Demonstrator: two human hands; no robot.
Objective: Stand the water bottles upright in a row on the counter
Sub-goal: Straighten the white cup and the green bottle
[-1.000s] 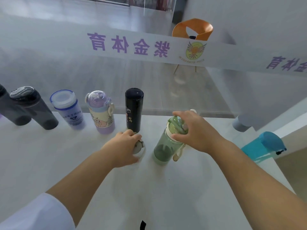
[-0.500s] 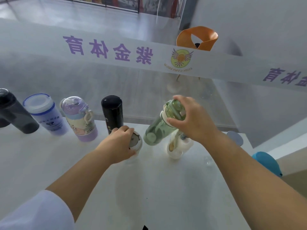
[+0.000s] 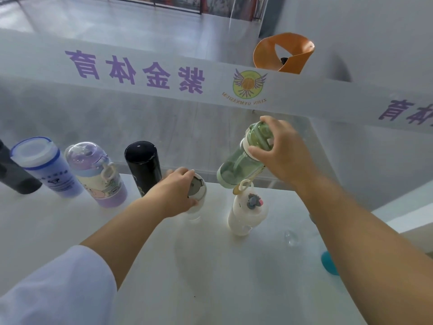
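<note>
My right hand [image 3: 284, 151] grips the lid end of a green translucent bottle [image 3: 239, 168] and holds it tilted in the air above the white counter [image 3: 210, 277]. Below it stands a white bottle [image 3: 246, 214] with a small grey figure on its lid. My left hand [image 3: 174, 195] is closed on the top of a clear bottle with a white and grey lid [image 3: 196, 188], next to the black flask [image 3: 144, 165]. Left of the flask, a purple cartoon bottle [image 3: 98, 174], a blue-rimmed cup [image 3: 45, 167] and a dark grey bottle [image 3: 14, 177] stand in a row.
A glass partition with purple lettering [image 3: 140, 71] runs just behind the counter. A teal bottle [image 3: 329, 263] shows at the counter's right edge, beside my right forearm. An orange chair [image 3: 283, 52] stands beyond the glass.
My right hand has lifted the green bottle off the counter and carried it back and up, tilted, which uncovered the white bottle. My left hand stays on the clear bottle's lid.
</note>
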